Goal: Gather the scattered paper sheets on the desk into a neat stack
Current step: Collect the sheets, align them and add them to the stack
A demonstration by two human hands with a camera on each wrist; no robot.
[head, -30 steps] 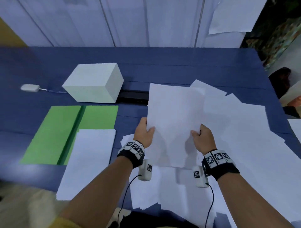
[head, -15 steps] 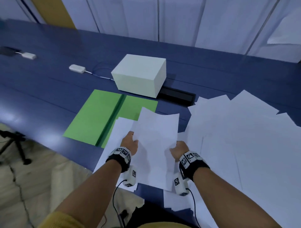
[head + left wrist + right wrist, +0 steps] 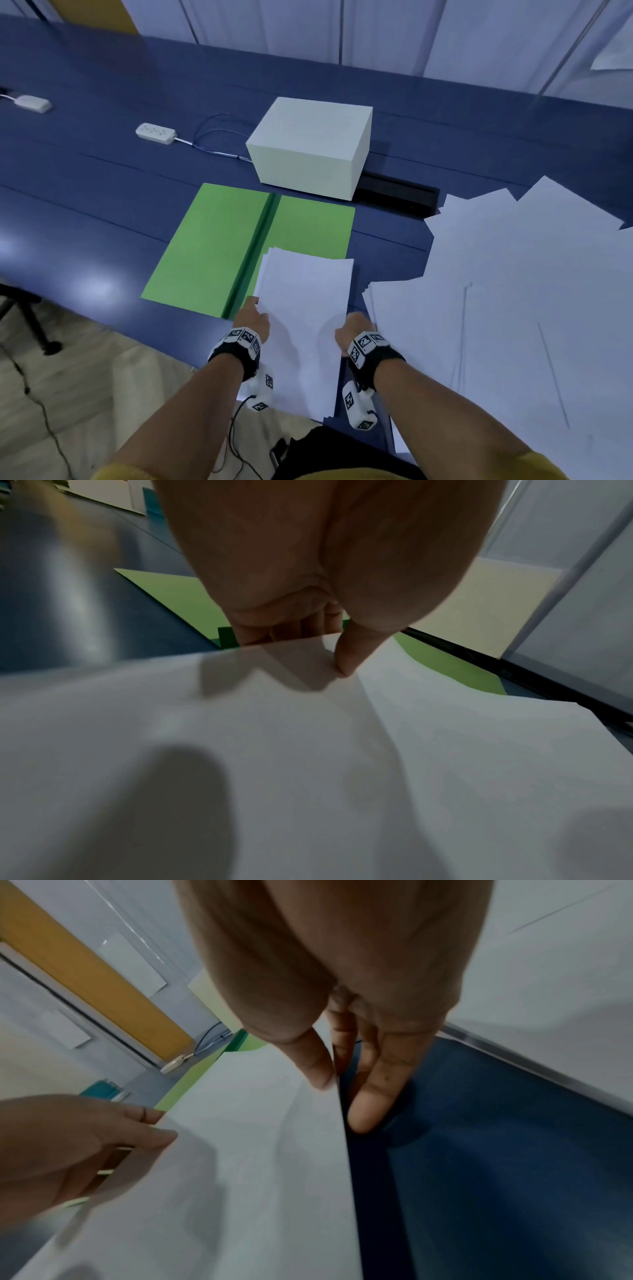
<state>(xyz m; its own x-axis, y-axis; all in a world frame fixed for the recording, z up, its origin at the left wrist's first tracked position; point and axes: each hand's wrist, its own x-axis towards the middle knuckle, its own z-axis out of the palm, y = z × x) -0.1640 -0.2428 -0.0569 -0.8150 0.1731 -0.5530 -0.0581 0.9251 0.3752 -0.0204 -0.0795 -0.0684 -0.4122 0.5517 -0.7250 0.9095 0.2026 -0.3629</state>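
Note:
Both hands hold a white sheet point(image 3: 303, 308) by its side edges, low over a small stack of white sheets at the desk's near edge, partly over the green folder point(image 3: 219, 246). My left hand point(image 3: 252, 317) pinches the left edge, thumb on top point(image 3: 349, 656), fingers underneath. At the right edge my right hand point(image 3: 352, 329) pinches the paper point(image 3: 260, 1150) with the thumb above and fingers point(image 3: 373, 1091) below. Scattered white sheets point(image 3: 513, 291) cover the desk to the right.
A white box point(image 3: 308, 147) stands behind the folder, with a black cable slot point(image 3: 397, 198) beside it. Two white power strips point(image 3: 156, 133) lie at the far left on the blue desk point(image 3: 102, 178). The near desk edge drops to the floor at left.
The sheet, held in both hands, has travelled left from over the scattered pile and come down over the small stack by the green folder. The head view has turned left.

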